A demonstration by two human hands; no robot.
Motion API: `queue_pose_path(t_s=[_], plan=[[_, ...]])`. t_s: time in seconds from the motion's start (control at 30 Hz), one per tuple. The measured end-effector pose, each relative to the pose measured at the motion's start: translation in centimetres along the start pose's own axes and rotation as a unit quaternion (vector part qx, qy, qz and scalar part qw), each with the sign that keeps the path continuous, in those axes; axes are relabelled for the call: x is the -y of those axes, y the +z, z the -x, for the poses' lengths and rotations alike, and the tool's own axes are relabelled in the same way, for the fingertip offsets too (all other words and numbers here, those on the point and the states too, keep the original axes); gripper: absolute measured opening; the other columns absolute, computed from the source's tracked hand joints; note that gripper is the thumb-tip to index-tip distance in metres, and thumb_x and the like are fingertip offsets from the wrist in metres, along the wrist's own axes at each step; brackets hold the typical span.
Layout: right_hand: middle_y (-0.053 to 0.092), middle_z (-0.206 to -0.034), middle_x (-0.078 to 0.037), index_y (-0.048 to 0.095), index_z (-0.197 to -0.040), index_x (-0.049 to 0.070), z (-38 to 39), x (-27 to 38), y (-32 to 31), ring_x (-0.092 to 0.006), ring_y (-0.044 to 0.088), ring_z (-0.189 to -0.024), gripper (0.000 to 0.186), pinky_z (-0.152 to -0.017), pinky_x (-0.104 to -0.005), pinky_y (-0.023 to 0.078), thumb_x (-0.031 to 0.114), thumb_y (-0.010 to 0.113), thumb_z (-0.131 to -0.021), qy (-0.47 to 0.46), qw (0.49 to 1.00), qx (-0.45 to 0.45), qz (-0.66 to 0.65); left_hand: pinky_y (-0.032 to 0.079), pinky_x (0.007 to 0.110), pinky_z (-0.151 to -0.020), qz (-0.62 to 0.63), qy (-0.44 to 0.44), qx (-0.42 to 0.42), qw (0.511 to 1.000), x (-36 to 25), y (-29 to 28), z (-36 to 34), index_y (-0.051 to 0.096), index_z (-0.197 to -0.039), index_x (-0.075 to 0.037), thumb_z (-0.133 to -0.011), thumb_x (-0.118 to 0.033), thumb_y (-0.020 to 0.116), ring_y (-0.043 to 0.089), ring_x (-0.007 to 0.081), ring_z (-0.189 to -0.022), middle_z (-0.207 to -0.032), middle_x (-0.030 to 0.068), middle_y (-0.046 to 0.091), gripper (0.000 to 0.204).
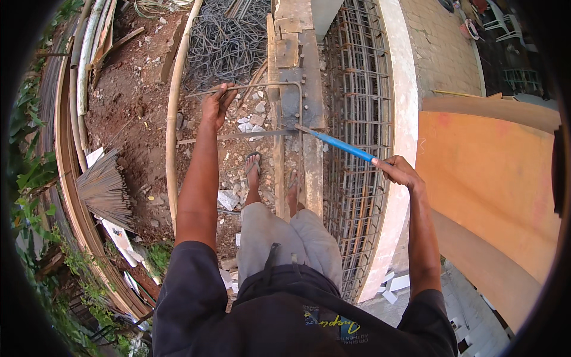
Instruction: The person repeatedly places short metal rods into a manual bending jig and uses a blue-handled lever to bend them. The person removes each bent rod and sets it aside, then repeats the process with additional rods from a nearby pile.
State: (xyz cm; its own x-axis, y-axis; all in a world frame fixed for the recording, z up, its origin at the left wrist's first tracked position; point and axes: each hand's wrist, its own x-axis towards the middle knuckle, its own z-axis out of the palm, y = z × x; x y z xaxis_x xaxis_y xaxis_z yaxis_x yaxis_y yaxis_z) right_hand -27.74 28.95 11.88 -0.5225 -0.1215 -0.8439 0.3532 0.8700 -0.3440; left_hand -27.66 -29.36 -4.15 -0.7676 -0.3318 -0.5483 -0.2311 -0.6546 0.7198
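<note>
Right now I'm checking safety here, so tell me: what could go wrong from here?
The blue bar gripped in the right hand could slip at its far end, perhaps upsetting balance. The bare left hand holds the bent rod, so a sudden jerk might scrape it. The sandalled left foot stands among broken stones, which could cut it or cause a stumble.

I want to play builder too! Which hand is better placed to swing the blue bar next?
Probably the right hand: it grips the blue bar at one end. The left hand is farther off, holding the bent rod.
</note>
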Motion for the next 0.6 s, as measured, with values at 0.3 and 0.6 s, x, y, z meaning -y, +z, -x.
queue_pose_path(t_s=[0.3,0.6], plan=[[0.054,-0.061,-0.005,0.064,-0.069,0.003,0.1,-3.9,7.5,-0.0188,0.052,-0.061,0.077,-0.059,-0.0418,0.042,0.075,0.070,-0.094,-0.028,0.995,-0.093,0.001,0.057,0.041,-0.118,-0.010,0.003,0.011,1.000,-0.7,-0.5,-0.1,0.054,-0.137,0.012,-0.110,-0.015,0.065,0.065,0.0360,-0.134,-0.139,0.0242,0.067,0.039],[0.071,-0.079,-0.018,0.076,-0.087,0.000,0.8,-3.8,8.1,-0.0361,0.069,-0.079,0.074,-0.075,-0.0493,0.051,0.073,0.066,-0.095,-0.030,0.987,-0.141,0.066,0.056,0.042,-0.102,-0.235,-0.171,0.047,0.956,8.3,4.5,17.1,0.055,-0.142,0.003,-0.111,-0.064,0.046,0.071,0.0291,-0.114,-0.128,0.0200,0.070,0.075]])
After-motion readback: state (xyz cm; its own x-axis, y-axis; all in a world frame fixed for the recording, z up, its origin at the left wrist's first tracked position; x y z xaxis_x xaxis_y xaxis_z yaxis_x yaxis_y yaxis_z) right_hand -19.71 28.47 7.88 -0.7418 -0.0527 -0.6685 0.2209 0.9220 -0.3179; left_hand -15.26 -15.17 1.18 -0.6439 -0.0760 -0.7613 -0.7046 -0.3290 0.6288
